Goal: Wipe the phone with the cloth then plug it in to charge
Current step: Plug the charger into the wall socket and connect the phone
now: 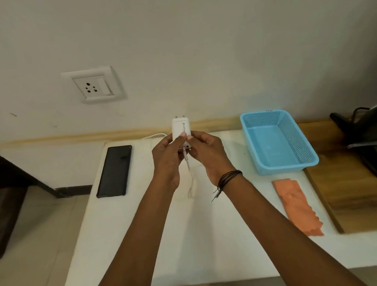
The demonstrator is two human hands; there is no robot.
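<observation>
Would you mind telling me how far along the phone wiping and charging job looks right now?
The wiping looks finished, though that is a guess: the orange cloth lies set aside by the blue basket, and the phone rests on the white table. In hand: left hand and right hand hold the white charger and its cable. Left: the wall socket is unused, and no cable reaches the phone.

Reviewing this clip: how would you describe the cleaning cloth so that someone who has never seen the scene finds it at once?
Start at the white table and go to its right edge, where a blue mesh basket sits. The cloth lies flat just in front of that basket, nearer the person. It is the only orange thing there, a long strip with a ragged near end.
</observation>
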